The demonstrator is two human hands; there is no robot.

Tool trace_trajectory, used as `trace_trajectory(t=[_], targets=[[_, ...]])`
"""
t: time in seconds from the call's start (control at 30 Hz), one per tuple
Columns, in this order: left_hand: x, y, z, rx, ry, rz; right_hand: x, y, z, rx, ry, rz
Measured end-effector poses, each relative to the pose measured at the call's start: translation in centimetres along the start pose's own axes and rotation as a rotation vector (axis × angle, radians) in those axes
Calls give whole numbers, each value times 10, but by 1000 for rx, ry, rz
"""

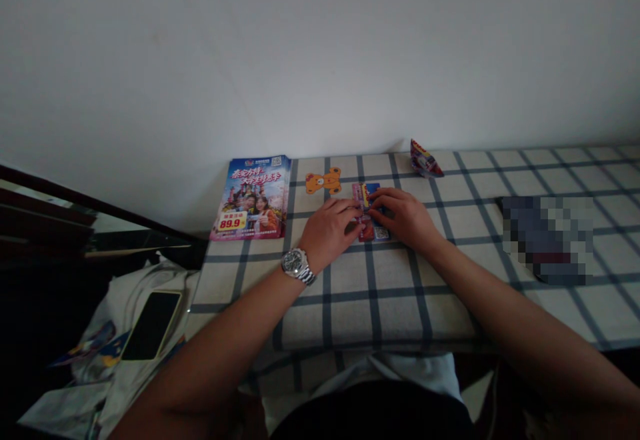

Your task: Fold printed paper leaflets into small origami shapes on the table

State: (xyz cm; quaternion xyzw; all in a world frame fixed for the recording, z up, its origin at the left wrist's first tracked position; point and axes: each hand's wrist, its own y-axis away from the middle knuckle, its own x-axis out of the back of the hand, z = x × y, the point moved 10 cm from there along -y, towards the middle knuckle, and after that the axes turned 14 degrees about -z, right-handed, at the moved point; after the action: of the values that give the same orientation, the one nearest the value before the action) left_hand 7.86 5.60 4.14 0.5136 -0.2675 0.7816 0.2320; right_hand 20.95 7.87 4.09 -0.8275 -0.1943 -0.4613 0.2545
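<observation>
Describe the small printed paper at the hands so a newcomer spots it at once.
On the checked tablecloth, find the left hand and the right hand. Between them, right of the orange bear, is the small printed paper. Unlike the bigger flyer stack to the left, it has both hands at it.

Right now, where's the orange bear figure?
In the middle of the head view, the orange bear figure is on the checked cloth just beyond the left hand, with the flyer stack to its left and the printed paper to its right.
</observation>
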Motion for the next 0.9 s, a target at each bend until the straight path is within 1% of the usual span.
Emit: trace_trajectory(t=[0.2,0.57,0.9], targets=[[0,0,0,9,6,-5,0,-2,-1,-20,64,-17],[0,0,-1,24,15,-5,-4,3,5,-12,33,-95],[-1,1,-2,39,21,-7,-4,11,-5,63,84,-181]])
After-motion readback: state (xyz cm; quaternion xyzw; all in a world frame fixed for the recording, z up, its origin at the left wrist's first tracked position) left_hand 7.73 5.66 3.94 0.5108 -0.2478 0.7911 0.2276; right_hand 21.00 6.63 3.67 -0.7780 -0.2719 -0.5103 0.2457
